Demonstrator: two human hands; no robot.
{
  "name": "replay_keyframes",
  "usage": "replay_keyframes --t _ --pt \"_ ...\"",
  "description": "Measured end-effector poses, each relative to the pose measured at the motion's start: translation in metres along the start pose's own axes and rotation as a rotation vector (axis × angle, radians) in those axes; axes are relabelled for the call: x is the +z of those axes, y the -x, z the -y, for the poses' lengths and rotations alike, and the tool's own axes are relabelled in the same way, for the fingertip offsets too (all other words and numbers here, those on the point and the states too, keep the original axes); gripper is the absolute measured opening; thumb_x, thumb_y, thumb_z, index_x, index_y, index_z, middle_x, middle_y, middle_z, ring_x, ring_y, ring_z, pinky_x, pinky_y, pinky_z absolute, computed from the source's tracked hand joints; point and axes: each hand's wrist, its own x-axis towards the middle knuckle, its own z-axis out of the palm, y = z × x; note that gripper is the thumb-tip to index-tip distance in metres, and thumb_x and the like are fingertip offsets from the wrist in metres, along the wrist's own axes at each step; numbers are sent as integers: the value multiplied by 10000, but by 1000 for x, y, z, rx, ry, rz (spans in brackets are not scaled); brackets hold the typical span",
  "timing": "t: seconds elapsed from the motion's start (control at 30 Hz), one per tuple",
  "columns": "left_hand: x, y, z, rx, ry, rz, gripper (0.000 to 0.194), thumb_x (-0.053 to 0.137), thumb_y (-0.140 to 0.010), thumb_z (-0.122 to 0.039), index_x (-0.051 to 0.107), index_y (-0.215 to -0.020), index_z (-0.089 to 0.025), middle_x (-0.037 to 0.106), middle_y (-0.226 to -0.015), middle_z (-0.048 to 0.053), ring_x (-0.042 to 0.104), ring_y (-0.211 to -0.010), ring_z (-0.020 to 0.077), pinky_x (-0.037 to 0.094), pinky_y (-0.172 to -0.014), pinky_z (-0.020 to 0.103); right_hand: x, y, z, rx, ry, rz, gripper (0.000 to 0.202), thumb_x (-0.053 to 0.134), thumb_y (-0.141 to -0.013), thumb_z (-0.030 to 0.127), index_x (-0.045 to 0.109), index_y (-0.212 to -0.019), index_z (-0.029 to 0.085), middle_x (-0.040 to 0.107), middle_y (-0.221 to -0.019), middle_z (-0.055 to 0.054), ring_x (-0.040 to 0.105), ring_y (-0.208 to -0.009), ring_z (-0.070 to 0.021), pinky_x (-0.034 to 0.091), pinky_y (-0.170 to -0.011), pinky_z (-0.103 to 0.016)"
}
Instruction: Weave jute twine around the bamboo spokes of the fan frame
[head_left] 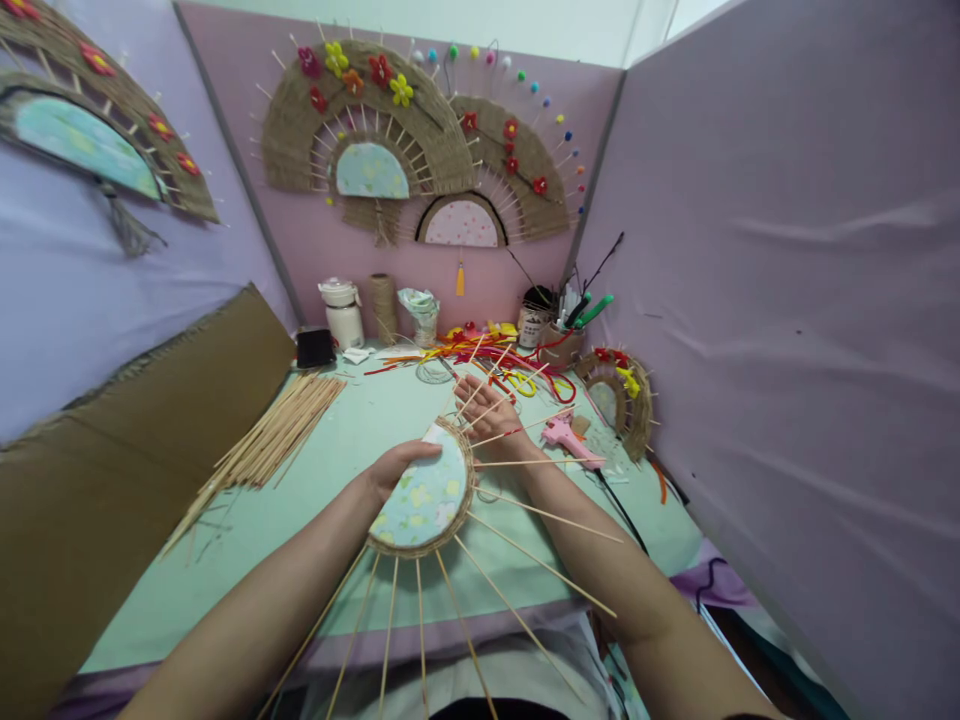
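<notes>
fan (431, 500) sits in left grip (397, 466), thumb atop.

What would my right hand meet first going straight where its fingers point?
Your right hand would probably meet the thin grey coil first, though the sticks crossing in front make depth unclear.

Pale-blue patterned half-disc (426, 498), twine-rimmed curve, straight edge slanting, thin sticks (421, 630) fanning outward
</notes>
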Motion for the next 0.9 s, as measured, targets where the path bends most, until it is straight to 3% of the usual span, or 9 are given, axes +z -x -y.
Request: replay_keyframes --t 0.1,0.27,0.37,0.5,0.6,0.7,0.9 --pt "6 -1 0 8 76 56 550 553 -818 -347 496 -1283 -58 719 -921 169 690 -837 267 499 -772 356 -1 -1 6 -36 -17 -7 487 780 -617 202 638 -1078 265 589 -1269 -25 504 -1224 -199 340 -1083 -370" --pt "8 -1 0 -20 103 79 526 535 -837 -295 479 -1289 -32 716 -943 172 689 -853 254 484 -802 337 -1 -1 9 -39 -27 -16 468 778 -606 194 646 -1050 261 596 -1252 -23 534 -1184 -202 372 -1053 -364" --pt "8 -2 1 -22 71 51 543 547 -828 -279 457 -1300 -27 711 -965 181 693 -827 260 491 -771 334 0 0 10 -27 -17 -26 466 777 -601 202 644 -1044 259 606 -1237 -27 554 -1154 -203 402 -1014 -356" --pt "9 -3 1 76 30 -68 554 578 -796 -190 433 -1321 -86 719 -952 154 699 -785 243 509 -730 324 -4 -4 12 -3 -8 -57 455 775 -596 188 642 -1025 258 622 -1205 -20 619 -1023 -180 472 -882 -308" --pt "10 -3 1 116 0 -144 537 608 -766 -146 468 -1284 -117 725 -915 136 701 -742 238 530 -684 324 -14 -9 17 13 -21 -127 367 749 -620 172 645 -966 235 684 -1011 -2 637 -750 -114 497 -684 -245" --pt "10 -3 1 118 1 -148 471 640 -741 -138 529 -1198 -126 728 -849 113 698 -698 226 540 -647 313 -29 -14 29 0 -86 -181 252 710 -655 163 630 -888 215 650 -728 47 506 -503 -60 432 -497 -193" --pt "2 -3 2 89 -34 -214 381 666 -722 -162 575 -1089 -116 716 -737 78 687 -621 200 530 -589 274 -47 -12 55 -80 -239 -161 163 685 -730 221 619 -878 232 528 -543 99 448 -448 -47 419 -487 -170"
